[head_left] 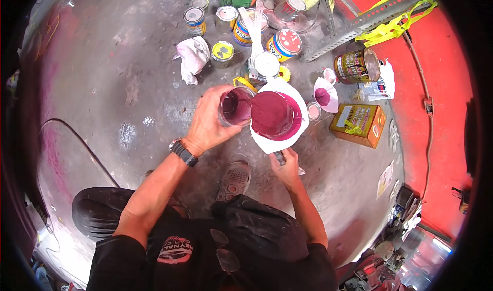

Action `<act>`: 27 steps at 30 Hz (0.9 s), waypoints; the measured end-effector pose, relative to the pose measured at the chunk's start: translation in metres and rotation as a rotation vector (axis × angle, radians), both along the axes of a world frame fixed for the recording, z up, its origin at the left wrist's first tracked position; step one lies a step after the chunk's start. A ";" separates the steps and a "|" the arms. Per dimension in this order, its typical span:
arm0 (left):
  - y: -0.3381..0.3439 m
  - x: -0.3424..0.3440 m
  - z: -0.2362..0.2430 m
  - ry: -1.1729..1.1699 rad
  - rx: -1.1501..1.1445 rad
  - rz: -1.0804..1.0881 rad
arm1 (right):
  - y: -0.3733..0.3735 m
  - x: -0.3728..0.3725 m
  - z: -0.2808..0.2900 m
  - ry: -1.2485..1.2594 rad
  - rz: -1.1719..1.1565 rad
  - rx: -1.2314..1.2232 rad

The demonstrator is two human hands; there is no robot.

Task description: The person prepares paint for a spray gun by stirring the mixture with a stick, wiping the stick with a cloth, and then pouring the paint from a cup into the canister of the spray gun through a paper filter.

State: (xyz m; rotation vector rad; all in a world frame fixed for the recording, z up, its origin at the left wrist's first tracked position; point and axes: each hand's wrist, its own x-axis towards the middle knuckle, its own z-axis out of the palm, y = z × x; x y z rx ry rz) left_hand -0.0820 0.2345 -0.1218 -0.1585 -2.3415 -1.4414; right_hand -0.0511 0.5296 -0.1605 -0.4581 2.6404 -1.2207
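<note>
My left hand [210, 117] is wrapped round a clear cup [235, 106] with dark magenta paint inside. The cup is tilted right, its rim against a white paper strainer [267, 143]. Magenta paint [272, 114] fills much of the strainer's cone. Below it, my right hand [285, 167] is closed round a dark grey handle [280, 158], which looks like a spray gun's; the strainer hides the rest of it. Right of the strainer lies another paper strainer [331, 98] stained magenta, beside a small cup with pink residue [314, 110].
Ahead stand several paint cans, among them a yellow-topped can [222, 51] and a red-topped can [288, 43]. A crumpled rag [193, 59] lies left of them. A rectangular yellow tin [358, 125] and a tipped open can [356, 66] are at right, near a perforated metal bar [359, 30].
</note>
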 end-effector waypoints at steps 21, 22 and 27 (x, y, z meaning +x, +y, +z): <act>0.001 0.000 -0.005 -0.033 0.055 -0.033 | 0.004 -0.005 0.019 0.123 0.044 0.149; 0.001 0.000 -0.006 -0.034 0.056 -0.034 | 0.003 -0.005 0.020 0.098 0.042 0.162; 0.000 0.001 -0.009 -0.036 0.018 -0.026 | 0.002 -0.006 0.029 0.082 0.053 0.205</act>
